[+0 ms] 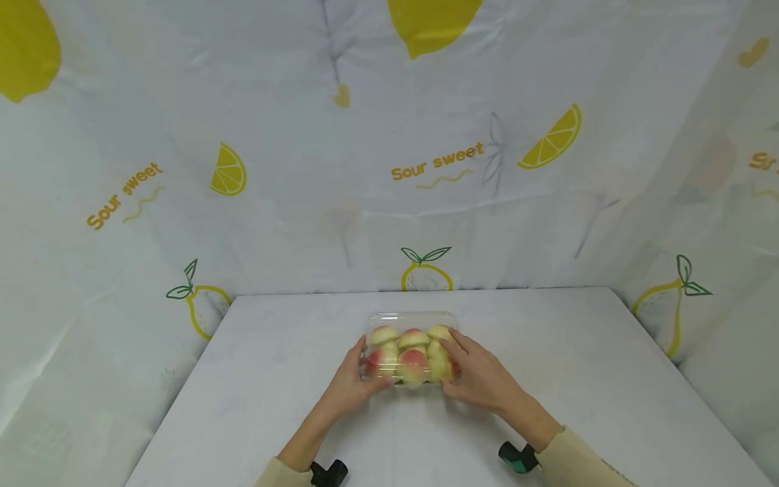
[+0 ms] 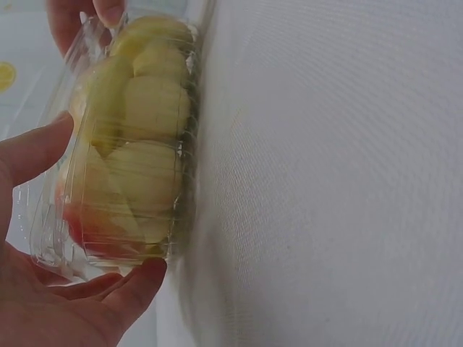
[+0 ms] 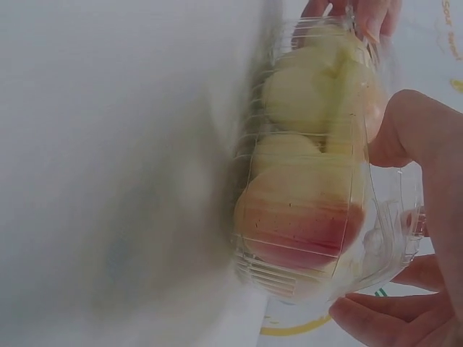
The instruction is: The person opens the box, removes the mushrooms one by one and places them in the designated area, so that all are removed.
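A clear plastic clamshell box (image 1: 414,318) holds several yellow-and-red peaches (image 1: 413,365) near the middle of the table. My left hand (image 1: 353,382) grips its left end, with the thumb at the near edge and the fingers round the side. At the right end my right hand (image 1: 483,375) holds the box, its thumb at the near side and fingers over the top corner. In the left wrist view the ribbed side of the box is close over the white surface, and red patches show on a peach (image 2: 108,224). The right wrist view shows another red-blushed peach (image 3: 296,217) through the plastic.
The white table (image 1: 243,406) reaches back to a hanging white curtain (image 1: 292,223) printed with lemons and lettering. Curtain also hangs at both sides. Black wrist devices (image 1: 329,473) sit by both beige sleeves (image 1: 578,460).
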`<state>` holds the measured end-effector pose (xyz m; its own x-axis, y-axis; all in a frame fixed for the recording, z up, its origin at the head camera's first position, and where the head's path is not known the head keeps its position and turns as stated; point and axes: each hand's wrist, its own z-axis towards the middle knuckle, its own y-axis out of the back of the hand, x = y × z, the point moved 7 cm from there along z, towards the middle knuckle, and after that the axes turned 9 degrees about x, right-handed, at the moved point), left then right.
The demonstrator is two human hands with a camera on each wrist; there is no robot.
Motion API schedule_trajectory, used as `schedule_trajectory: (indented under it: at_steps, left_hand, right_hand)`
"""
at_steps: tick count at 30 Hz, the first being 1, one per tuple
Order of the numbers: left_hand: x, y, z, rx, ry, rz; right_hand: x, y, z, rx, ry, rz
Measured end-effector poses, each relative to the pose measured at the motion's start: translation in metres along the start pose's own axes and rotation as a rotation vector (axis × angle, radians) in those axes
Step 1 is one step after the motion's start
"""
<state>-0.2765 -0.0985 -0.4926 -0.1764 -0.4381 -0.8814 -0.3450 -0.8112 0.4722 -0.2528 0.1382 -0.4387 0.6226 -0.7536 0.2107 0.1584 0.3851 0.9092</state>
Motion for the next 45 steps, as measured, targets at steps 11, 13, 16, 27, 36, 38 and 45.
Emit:
schedule_trajectory:
  at_steps: [11,13,16,27,36,38,45]
  left_hand:
    - [-0.0015,-0.0011,0.0015,0.002,-0.002,0.028]
    - [-0.0015,-0.0013,0.0015,0.004,0.004,0.03]
    - [-0.0017,-0.0015,0.0011,0.006,-0.002,0.038]
    - [-0.0027,-0.0008,0.0004,0.005,-0.017,0.025]
    - [-0.0046,-0.0005,-0.001,-0.004,-0.037,0.031]
    - [-0.004,0.0002,-0.0005,-0.003,-0.032,0.033]
    - [-0.0033,0.004,0.0002,0.011,-0.011,0.039]
  right_hand:
    - [0.0,-0.0003,0.0002,0.045,-0.037,0.011]
    - [0.0003,0.0,0.0003,0.04,-0.037,0.014]
    - [0.0005,0.0004,0.0006,0.026,-0.031,0.016]
    - [-0.0024,0.0022,0.0009,0.03,-0.029,0.071]
    - [-0.0027,0.0045,0.0019,0.023,-0.005,0.087]
    - [-0.0031,0.0045,0.0028,0.032,-0.01,0.087]
    - [-0.0041,0.004,0.0046,0.085,-0.052,0.071]
